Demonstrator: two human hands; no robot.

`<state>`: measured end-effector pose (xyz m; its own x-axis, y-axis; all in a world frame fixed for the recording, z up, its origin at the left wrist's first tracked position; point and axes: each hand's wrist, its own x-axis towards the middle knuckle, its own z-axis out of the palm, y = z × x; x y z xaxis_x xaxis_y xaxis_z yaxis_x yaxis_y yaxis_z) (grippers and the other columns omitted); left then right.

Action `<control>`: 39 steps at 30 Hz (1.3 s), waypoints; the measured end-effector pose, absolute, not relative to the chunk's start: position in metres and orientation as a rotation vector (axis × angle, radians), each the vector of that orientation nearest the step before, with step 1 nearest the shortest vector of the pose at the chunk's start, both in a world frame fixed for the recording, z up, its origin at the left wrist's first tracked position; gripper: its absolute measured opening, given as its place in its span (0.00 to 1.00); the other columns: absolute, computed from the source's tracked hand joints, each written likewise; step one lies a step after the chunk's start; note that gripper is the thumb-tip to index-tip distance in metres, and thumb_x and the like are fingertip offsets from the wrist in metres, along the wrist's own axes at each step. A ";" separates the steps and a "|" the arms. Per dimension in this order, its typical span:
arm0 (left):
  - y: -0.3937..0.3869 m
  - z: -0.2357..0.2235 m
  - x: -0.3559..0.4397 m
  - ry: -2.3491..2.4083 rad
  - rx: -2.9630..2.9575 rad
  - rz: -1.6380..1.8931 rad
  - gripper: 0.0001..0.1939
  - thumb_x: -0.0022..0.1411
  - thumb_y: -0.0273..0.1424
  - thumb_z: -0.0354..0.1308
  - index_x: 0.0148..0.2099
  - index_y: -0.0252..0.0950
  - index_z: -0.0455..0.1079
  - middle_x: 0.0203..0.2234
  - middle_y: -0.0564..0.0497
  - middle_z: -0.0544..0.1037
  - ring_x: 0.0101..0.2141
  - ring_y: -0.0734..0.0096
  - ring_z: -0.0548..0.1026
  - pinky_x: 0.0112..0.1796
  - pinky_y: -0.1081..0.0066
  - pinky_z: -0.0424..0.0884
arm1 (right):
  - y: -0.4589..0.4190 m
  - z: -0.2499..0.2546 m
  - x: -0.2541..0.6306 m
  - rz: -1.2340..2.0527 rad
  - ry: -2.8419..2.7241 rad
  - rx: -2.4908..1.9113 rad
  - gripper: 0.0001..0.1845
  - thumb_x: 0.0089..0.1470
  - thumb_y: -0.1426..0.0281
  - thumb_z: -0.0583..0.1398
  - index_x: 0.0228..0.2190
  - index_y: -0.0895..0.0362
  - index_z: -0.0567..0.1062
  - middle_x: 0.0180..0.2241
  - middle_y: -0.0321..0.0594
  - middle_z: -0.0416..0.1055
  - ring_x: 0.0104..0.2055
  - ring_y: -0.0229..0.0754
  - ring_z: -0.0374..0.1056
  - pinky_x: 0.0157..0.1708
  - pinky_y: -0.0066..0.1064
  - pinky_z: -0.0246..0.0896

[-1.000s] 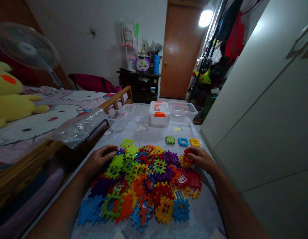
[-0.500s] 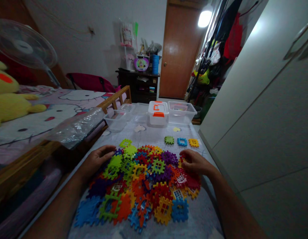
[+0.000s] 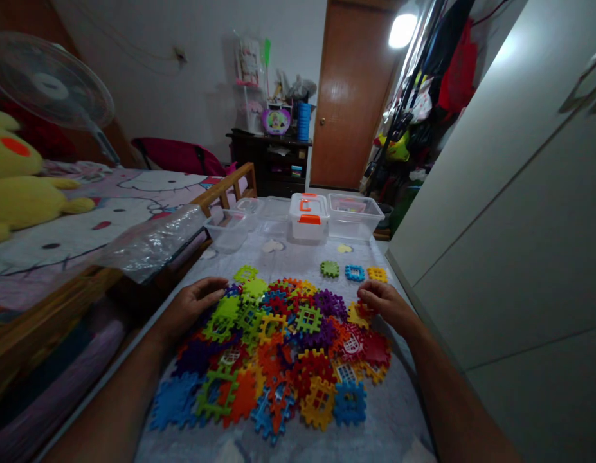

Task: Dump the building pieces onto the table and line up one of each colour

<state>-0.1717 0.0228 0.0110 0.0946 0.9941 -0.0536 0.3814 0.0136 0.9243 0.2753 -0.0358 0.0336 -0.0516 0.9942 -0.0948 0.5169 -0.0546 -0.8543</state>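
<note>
In the head view, my right hand (image 3: 387, 307) lies at 2 o'clock on the heap of plastic waffle blocks (image 3: 278, 350), curled over a red block (image 3: 366, 310), though I cannot tell if it grips. My left hand (image 3: 189, 307), half open and holding nothing, lies at 10 o'clock beside a lime-green block (image 3: 221, 316).
</note>
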 end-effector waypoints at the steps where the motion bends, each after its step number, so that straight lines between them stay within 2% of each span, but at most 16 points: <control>1: 0.022 0.012 -0.171 1.422 1.507 0.897 0.28 0.47 0.52 0.67 0.44 0.38 0.78 0.43 0.44 0.83 0.44 0.50 0.80 0.47 0.61 0.76 | -0.035 0.032 0.275 0.959 -1.689 -1.662 0.13 0.54 0.58 0.55 0.28 0.54 0.69 0.25 0.35 0.68 0.26 0.39 0.67 0.27 0.31 0.63; 4: 0.021 0.015 -0.169 1.423 1.514 0.905 0.28 0.47 0.52 0.67 0.44 0.37 0.78 0.43 0.44 0.83 0.45 0.50 0.79 0.47 0.61 0.76 | -0.033 0.029 0.273 0.787 -1.837 -1.744 0.10 0.52 0.63 0.55 0.23 0.54 0.69 0.25 0.37 0.69 0.29 0.42 0.67 0.31 0.33 0.64; 7: 0.020 0.016 -0.168 1.429 1.525 0.906 0.29 0.47 0.53 0.66 0.44 0.37 0.78 0.43 0.44 0.83 0.45 0.50 0.79 0.46 0.61 0.76 | -0.033 0.028 0.273 0.722 -1.891 -1.756 0.06 0.48 0.67 0.58 0.29 0.55 0.74 0.33 0.42 0.73 0.38 0.46 0.70 0.41 0.38 0.65; 10: 0.020 0.017 -0.167 1.437 1.527 0.914 0.29 0.47 0.53 0.66 0.44 0.37 0.78 0.43 0.43 0.83 0.44 0.49 0.80 0.45 0.60 0.77 | -0.037 0.032 0.275 0.755 -2.047 -1.754 0.17 0.49 0.65 0.62 0.41 0.57 0.75 0.44 0.47 0.73 0.46 0.49 0.69 0.49 0.40 0.63; 12: 0.020 0.017 -0.167 1.437 1.533 0.915 0.29 0.46 0.54 0.66 0.43 0.37 0.79 0.43 0.43 0.83 0.44 0.49 0.80 0.46 0.59 0.76 | -0.040 0.036 0.275 0.772 -2.166 -1.751 0.20 0.48 0.64 0.64 0.44 0.57 0.74 0.46 0.48 0.72 0.48 0.49 0.68 0.51 0.41 0.62; 16: 0.022 0.017 -0.168 1.451 1.533 0.904 0.30 0.44 0.54 0.67 0.43 0.37 0.79 0.43 0.44 0.83 0.45 0.49 0.80 0.49 0.59 0.75 | -0.043 0.040 0.274 0.757 -2.228 -1.741 0.12 0.48 0.68 0.63 0.37 0.56 0.73 0.39 0.43 0.70 0.40 0.44 0.67 0.42 0.35 0.64; 20: 0.022 0.014 -0.169 1.440 1.514 0.890 0.31 0.46 0.54 0.66 0.45 0.37 0.78 0.44 0.44 0.83 0.46 0.50 0.79 0.49 0.60 0.75 | -0.040 0.037 0.277 0.779 -2.118 -1.747 0.07 0.46 0.70 0.60 0.32 0.55 0.70 0.31 0.37 0.68 0.32 0.41 0.64 0.33 0.31 0.60; 23: 0.023 0.012 -0.170 1.435 1.516 0.880 0.30 0.47 0.54 0.66 0.45 0.37 0.78 0.44 0.45 0.83 0.45 0.51 0.79 0.49 0.61 0.75 | -0.037 0.035 0.288 0.772 -1.957 -1.748 0.07 0.44 0.71 0.58 0.30 0.55 0.70 0.29 0.36 0.68 0.31 0.41 0.64 0.31 0.31 0.59; 28: 0.025 0.010 -0.171 1.432 1.535 0.881 0.29 0.47 0.54 0.66 0.44 0.38 0.78 0.43 0.45 0.83 0.45 0.50 0.80 0.47 0.62 0.76 | -0.034 0.029 0.309 0.707 -1.641 -1.839 0.11 0.45 0.66 0.57 0.33 0.56 0.72 0.27 0.36 0.68 0.26 0.40 0.63 0.26 0.30 0.58; 33: 0.024 0.011 -0.171 1.439 1.512 0.867 0.30 0.46 0.54 0.66 0.44 0.38 0.78 0.43 0.45 0.83 0.43 0.50 0.80 0.44 0.62 0.78 | -0.032 0.021 0.308 0.647 -1.681 -1.858 0.07 0.41 0.67 0.60 0.26 0.56 0.75 0.27 0.39 0.71 0.30 0.43 0.67 0.31 0.32 0.60; 37: 0.025 0.010 -0.171 1.460 1.517 0.884 0.30 0.44 0.55 0.67 0.43 0.38 0.79 0.43 0.45 0.83 0.44 0.50 0.80 0.46 0.61 0.77 | -0.032 0.024 0.313 0.580 -1.655 -1.892 0.12 0.48 0.64 0.59 0.33 0.56 0.78 0.36 0.45 0.76 0.39 0.47 0.71 0.38 0.34 0.64; 39: 0.026 0.009 -0.172 1.472 1.517 0.892 0.31 0.43 0.55 0.67 0.43 0.38 0.79 0.43 0.45 0.83 0.45 0.50 0.79 0.47 0.61 0.76 | -0.033 0.025 0.319 0.548 -1.617 -1.925 0.13 0.50 0.67 0.55 0.35 0.56 0.78 0.36 0.45 0.76 0.39 0.47 0.72 0.38 0.34 0.65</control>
